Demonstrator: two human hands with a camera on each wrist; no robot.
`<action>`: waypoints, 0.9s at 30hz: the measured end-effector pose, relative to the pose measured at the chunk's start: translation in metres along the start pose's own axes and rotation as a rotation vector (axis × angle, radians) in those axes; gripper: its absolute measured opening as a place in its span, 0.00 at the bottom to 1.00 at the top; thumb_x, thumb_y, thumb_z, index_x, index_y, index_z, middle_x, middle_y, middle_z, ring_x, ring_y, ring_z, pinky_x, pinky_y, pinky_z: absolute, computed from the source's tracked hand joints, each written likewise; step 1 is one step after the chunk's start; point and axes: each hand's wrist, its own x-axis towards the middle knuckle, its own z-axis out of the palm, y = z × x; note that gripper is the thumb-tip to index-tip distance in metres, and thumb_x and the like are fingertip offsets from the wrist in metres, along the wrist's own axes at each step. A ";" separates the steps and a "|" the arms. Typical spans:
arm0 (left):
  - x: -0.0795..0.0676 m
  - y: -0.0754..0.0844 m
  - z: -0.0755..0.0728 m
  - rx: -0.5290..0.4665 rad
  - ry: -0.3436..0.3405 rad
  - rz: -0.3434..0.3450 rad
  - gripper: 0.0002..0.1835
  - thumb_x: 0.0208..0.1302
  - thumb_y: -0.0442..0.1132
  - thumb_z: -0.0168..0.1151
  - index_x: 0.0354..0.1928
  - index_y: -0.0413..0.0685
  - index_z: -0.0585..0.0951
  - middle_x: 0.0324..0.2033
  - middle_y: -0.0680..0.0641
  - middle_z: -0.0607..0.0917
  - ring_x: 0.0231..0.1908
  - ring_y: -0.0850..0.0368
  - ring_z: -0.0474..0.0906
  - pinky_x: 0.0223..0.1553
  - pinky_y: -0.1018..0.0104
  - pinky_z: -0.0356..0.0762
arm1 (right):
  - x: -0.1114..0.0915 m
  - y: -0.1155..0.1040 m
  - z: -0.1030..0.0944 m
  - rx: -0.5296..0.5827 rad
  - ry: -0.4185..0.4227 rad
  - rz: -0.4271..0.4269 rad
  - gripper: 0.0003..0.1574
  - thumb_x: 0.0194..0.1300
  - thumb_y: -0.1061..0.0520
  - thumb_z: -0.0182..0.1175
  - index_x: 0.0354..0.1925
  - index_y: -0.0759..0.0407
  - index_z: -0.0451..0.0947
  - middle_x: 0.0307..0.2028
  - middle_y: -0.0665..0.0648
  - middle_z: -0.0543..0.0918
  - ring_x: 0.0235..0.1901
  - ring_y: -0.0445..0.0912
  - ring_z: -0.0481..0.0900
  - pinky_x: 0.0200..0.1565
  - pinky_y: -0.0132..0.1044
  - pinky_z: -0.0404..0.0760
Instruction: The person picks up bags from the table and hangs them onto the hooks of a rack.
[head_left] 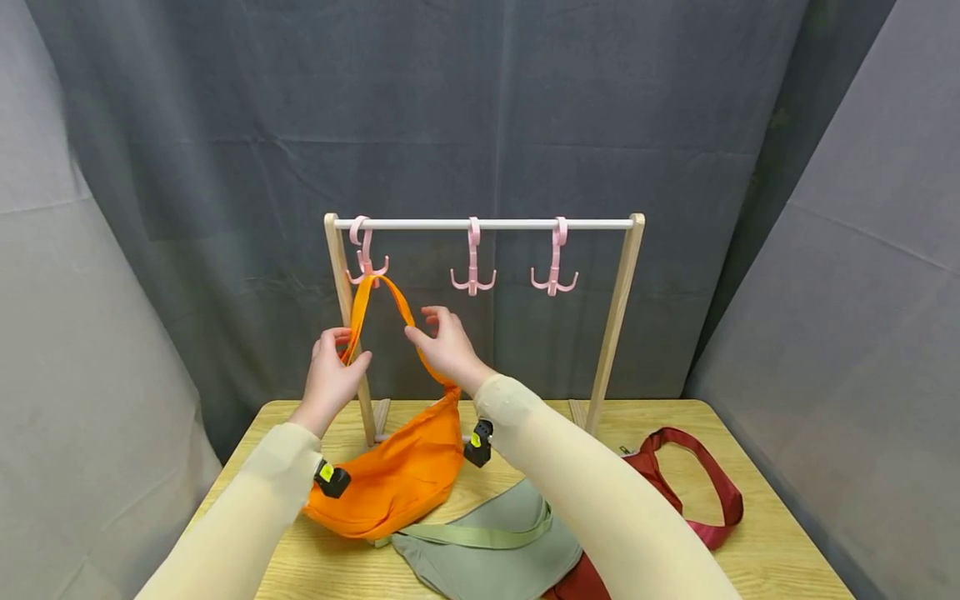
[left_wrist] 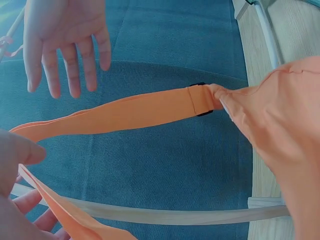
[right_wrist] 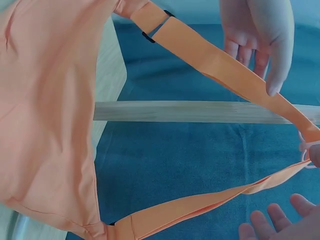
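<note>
An orange sling bag (head_left: 408,475) has its strap (left_wrist: 125,112) looped up over the leftmost pink hook (head_left: 367,267). My left hand (head_left: 333,375) is at the left run of the strap, which passes between the thumb and the spread fingers. Close by the right run is my right hand (head_left: 446,346), its thumb near the strap. In the left wrist view that right hand (left_wrist: 70,45) shows straight fingers, holding nothing. The right wrist view has the left hand (right_wrist: 262,35) overlapping the strap, thumb apart from the fingers. The bag's body hangs low, near the table.
Two more pink hooks, a middle one (head_left: 473,262) and a right one (head_left: 556,262), hang from the white rail (head_left: 420,224) of a wooden-legged rack. A grey-green bag (head_left: 487,550) lies on the table (head_left: 780,533) in front, with a dark red bag (head_left: 727,500) at the right.
</note>
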 end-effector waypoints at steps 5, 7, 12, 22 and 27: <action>-0.004 -0.003 0.000 -0.005 0.037 0.000 0.30 0.72 0.39 0.62 0.70 0.38 0.63 0.65 0.33 0.66 0.63 0.36 0.70 0.66 0.45 0.72 | -0.006 0.003 -0.006 0.064 0.002 0.007 0.31 0.75 0.47 0.62 0.68 0.59 0.69 0.63 0.65 0.73 0.63 0.60 0.76 0.67 0.51 0.74; -0.006 -0.004 0.000 -0.013 0.052 0.007 0.29 0.71 0.38 0.62 0.69 0.38 0.64 0.64 0.33 0.66 0.63 0.37 0.69 0.66 0.45 0.71 | -0.009 0.004 -0.010 0.080 -0.005 0.012 0.31 0.75 0.47 0.61 0.68 0.59 0.69 0.63 0.65 0.73 0.63 0.60 0.76 0.67 0.51 0.75; -0.012 -0.005 -0.001 -0.027 0.072 0.028 0.26 0.72 0.37 0.62 0.66 0.36 0.67 0.62 0.33 0.67 0.62 0.37 0.68 0.67 0.45 0.68 | -0.014 0.012 -0.017 0.114 -0.043 -0.004 0.28 0.76 0.49 0.60 0.66 0.61 0.71 0.61 0.65 0.76 0.61 0.59 0.77 0.67 0.50 0.76; -0.022 -0.002 0.001 -0.023 0.116 0.101 0.22 0.71 0.36 0.63 0.62 0.36 0.69 0.59 0.34 0.69 0.61 0.38 0.69 0.65 0.45 0.70 | -0.020 0.033 -0.028 0.135 -0.071 -0.085 0.21 0.76 0.51 0.61 0.61 0.57 0.75 0.58 0.60 0.81 0.56 0.55 0.81 0.64 0.49 0.78; -0.028 0.000 0.004 -0.058 0.133 0.146 0.21 0.71 0.34 0.63 0.61 0.36 0.70 0.57 0.34 0.70 0.60 0.37 0.69 0.64 0.46 0.70 | -0.029 0.035 -0.035 0.134 -0.066 -0.181 0.20 0.76 0.55 0.61 0.61 0.59 0.75 0.57 0.61 0.81 0.56 0.55 0.81 0.64 0.49 0.78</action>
